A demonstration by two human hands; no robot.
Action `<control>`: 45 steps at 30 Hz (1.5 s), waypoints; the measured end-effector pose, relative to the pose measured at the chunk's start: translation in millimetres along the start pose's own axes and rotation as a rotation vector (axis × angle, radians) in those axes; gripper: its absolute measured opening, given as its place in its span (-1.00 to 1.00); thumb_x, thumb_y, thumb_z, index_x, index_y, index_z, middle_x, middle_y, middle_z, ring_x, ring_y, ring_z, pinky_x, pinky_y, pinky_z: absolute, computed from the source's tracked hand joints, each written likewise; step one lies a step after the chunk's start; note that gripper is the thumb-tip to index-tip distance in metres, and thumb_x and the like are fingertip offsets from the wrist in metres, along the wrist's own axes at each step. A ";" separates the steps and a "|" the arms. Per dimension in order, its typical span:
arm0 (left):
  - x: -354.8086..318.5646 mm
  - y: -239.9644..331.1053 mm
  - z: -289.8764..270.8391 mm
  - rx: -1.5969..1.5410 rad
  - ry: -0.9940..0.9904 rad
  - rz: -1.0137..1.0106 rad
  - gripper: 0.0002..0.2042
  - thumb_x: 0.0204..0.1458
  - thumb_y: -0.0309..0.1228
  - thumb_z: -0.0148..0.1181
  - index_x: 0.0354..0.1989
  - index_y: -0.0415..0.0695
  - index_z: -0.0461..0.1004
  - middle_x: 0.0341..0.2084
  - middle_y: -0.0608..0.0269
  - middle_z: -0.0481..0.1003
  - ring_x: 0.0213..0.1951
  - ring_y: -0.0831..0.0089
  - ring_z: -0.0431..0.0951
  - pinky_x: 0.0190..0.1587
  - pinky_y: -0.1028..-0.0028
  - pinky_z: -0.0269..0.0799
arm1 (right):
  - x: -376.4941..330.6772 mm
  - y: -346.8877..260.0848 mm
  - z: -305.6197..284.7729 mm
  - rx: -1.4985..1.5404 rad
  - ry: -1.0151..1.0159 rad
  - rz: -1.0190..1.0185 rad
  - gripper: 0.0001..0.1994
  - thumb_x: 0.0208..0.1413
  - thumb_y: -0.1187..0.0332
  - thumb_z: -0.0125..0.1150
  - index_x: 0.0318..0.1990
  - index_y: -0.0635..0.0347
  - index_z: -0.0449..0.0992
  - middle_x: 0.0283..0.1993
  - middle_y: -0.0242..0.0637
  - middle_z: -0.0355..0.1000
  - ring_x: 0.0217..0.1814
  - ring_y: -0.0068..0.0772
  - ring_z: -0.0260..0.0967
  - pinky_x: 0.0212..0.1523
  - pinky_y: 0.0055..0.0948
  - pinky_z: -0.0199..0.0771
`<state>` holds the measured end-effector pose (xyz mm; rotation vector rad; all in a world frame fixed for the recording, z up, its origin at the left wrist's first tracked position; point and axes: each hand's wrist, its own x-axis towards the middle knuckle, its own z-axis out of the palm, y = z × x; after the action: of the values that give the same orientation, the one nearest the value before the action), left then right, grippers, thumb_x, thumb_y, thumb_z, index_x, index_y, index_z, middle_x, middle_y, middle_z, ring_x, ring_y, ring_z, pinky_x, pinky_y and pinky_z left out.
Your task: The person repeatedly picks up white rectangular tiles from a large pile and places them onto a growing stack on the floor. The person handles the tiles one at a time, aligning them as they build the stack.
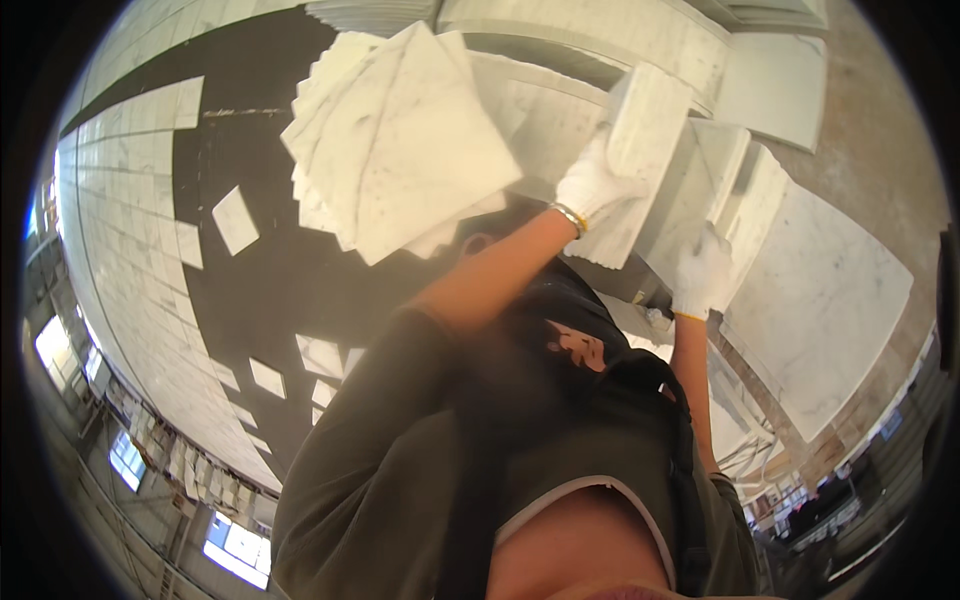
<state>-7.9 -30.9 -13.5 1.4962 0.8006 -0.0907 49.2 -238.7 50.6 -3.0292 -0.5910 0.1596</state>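
My left hand [597, 187], in a white knit glove, grips the left edge of a long pale marble tile [650, 125], its thumb lying across the face. To the right, my gloved right hand [704, 272] is closed at the edge of a marble tile [757, 205] that leans in a row with others. Between the hands stands a greyer marble tile [690, 180]. Left of my left hand rises a fanned stack of square marble tiles [410, 140], each turned a little from the one below. The fingertips of my right hand are partly hidden.
A large marble slab [825, 290] lies at the right, another pale slab [775, 85] at the far right. Long marble pieces [590, 35] lie along the back. On the left, rows of tiles [130, 200] cover a dark surface [240, 300], with loose small tiles [236, 220] scattered about.
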 end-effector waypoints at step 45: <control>2.7 5.4 -1.2 0.073 -0.011 -0.086 0.12 -0.23 -0.02 0.54 0.53 -0.03 0.00 0.10 0.00 0.55 0.09 0.14 0.59 0.11 0.27 0.53 | 59.8 60.4 -196.2 0.981 -0.289 0.464 -0.47 -0.14 0.48 0.41 0.06 0.55 0.54 -0.07 -0.08 0.62 -0.11 -0.26 0.58 -0.02 -0.34 0.58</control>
<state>-3.7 -28.0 -10.1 1.5281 0.8607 -0.1943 148.6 -278.0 235.8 -2.1179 0.1844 0.6763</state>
